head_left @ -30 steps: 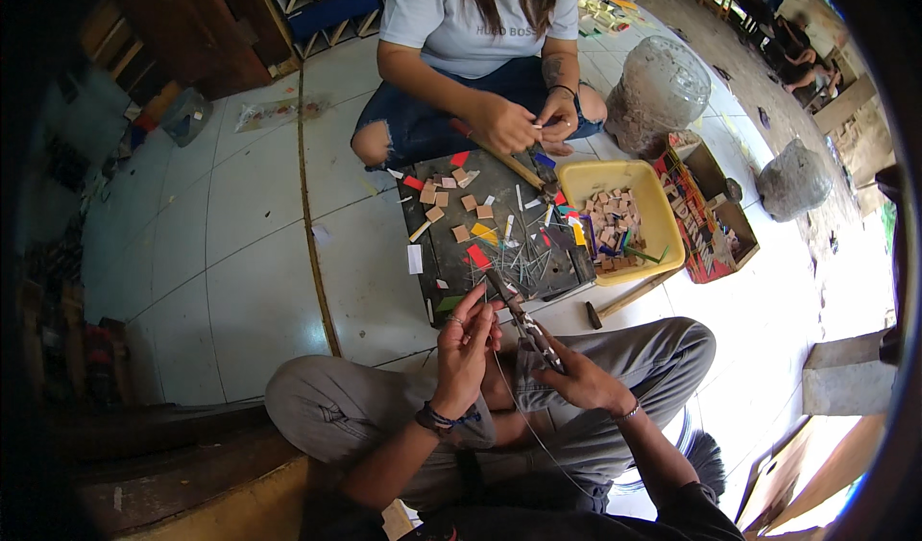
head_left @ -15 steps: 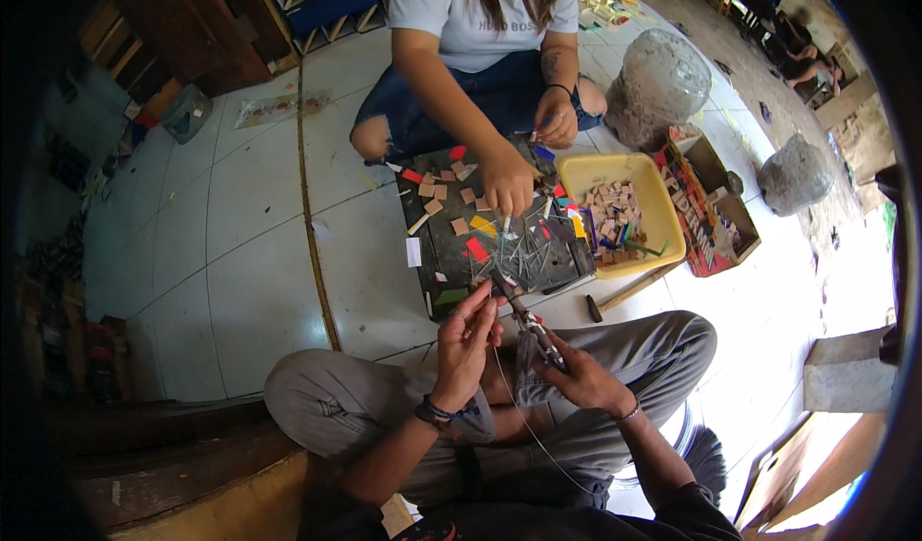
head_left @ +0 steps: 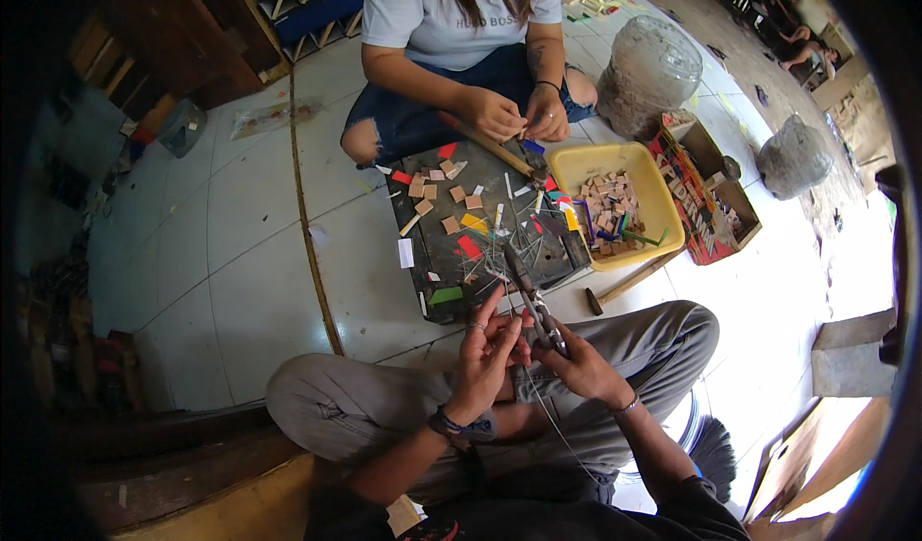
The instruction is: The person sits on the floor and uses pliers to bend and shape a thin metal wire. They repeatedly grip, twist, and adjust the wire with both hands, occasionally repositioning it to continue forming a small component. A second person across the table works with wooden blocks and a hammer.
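Note:
My right hand [head_left: 588,366] is closed around the handles of a pair of pliers [head_left: 544,322], whose dark jaws point away from me over the near edge of a low black work block [head_left: 434,264]. Close beside the tool, my left hand [head_left: 488,349] has its fingers bent round a thin metal wire [head_left: 549,416]. The wire trails down across my lap. Short cut wires [head_left: 526,245] lie scattered on the block, among small wooden squares [head_left: 449,224] and red, yellow, green and white pieces.
Opposite me sits a person, both hands [head_left: 519,119] together above the block's far edge. A hammer [head_left: 490,147] lies across that edge. On the right are a yellow basin [head_left: 665,205] of wooden pieces, an open box [head_left: 701,224] and a second hammer [head_left: 629,287].
The other person's hand has drawn back from the block to meet their other hand. My pliers and both my hands have shifted slightly right, and the pliers' jaws now point more upward in view.

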`<state>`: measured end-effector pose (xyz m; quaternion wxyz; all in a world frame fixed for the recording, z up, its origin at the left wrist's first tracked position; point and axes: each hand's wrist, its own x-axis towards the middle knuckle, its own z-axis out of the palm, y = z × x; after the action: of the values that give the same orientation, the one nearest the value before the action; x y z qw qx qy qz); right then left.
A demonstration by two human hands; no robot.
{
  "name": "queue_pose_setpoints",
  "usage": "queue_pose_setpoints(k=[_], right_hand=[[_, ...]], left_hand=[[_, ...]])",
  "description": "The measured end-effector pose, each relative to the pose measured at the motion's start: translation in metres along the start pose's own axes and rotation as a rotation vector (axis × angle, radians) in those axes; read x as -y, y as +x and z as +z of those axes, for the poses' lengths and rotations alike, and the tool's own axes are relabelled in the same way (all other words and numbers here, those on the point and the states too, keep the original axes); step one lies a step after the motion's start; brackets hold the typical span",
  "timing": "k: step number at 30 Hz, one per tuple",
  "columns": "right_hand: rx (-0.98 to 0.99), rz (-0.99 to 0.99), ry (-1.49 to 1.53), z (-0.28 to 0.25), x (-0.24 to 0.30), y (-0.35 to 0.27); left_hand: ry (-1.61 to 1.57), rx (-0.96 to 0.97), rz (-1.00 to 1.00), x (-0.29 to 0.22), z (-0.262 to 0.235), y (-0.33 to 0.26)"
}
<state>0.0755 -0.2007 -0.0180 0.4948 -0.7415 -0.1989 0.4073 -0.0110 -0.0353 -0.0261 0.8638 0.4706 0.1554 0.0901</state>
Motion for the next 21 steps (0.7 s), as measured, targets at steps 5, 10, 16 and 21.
queue_pose_setpoints(k=[5, 10, 16, 21], right_hand=[[0.088, 0.069, -0.001, -0.009, 0.007, -0.001], [0.157, 0.123, -0.060, -0.007, 0.011, 0.002], [0.197, 0.183, -0.100, -0.007, 0.010, 0.007], [0.212, 0.132, -0.101, -0.008, 0.009, 0.008]], left_hand=[[0.059, -0.008, -0.010, 0.002, -0.003, 0.001], [0.061, -0.018, 0.050, 0.010, -0.007, 0.003], [0.080, -0.055, 0.057, 0.012, -0.010, 0.003], [0.111, -0.078, 0.049, 0.012, -0.009, 0.004]])
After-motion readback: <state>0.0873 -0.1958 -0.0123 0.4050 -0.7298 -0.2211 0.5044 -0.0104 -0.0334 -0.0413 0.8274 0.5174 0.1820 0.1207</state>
